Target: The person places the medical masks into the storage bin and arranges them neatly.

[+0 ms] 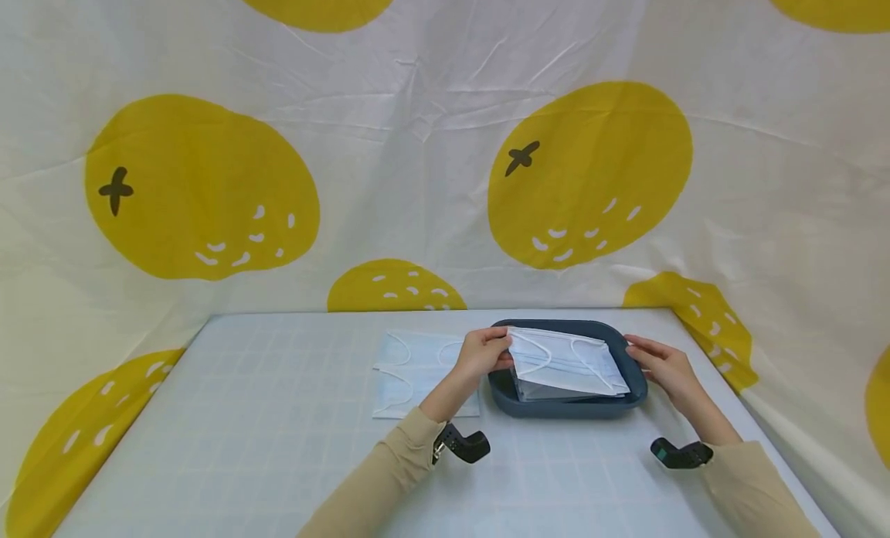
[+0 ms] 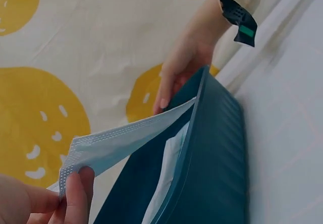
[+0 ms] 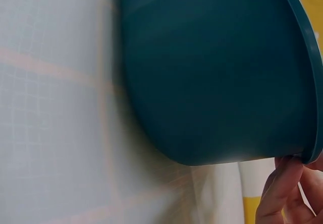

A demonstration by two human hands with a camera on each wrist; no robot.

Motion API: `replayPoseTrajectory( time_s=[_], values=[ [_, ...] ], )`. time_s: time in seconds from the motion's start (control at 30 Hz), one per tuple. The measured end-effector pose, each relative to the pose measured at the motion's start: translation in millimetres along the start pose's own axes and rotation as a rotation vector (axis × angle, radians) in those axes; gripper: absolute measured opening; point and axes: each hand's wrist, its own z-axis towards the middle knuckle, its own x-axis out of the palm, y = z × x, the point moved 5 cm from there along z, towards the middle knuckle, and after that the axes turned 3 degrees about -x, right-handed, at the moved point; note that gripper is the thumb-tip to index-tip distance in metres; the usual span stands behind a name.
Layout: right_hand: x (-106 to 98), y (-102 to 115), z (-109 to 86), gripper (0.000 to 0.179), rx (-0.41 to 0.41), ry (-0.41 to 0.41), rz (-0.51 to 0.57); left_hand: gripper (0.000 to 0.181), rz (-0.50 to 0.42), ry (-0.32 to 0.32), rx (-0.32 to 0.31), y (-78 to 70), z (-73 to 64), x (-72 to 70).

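My left hand (image 1: 481,354) pinches the left end of a light-blue face mask (image 1: 570,362) with white ear loops, between thumb and fingers. The mask is raised at that end and slants across the top of a dark blue plastic basket (image 1: 566,409). Inside the basket, below it, another folded mask (image 2: 166,176) shows in the left wrist view. My right hand (image 1: 670,372) holds the basket's right rim with its fingertips. In the right wrist view, fingers (image 3: 282,188) touch the basket's outer wall just under the rim.
More pale-blue masks (image 1: 417,376) lie flat on the white table (image 1: 243,430), left of the basket and partly behind the left forearm. A white curtain with yellow fruit shapes (image 1: 591,175) hangs behind the table and along its sides.
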Motion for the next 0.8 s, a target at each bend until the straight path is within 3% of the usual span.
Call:
replayPoseTrajectory(
  time_s=[0.2, 0.8],
  values=[
    [0.0, -1.3, 0.3, 0.065, 0.008, -0.005, 0.008, 0.034, -0.001, 0.024, 0.004, -1.9, -0.7, 5.7],
    [2.6, -5.5, 1.6, 0.067, 0.009, -0.014, 0.051, 0.03, 0.014, 0.012, 0.03, -0.5, 10.1, 23.3]
  ],
)
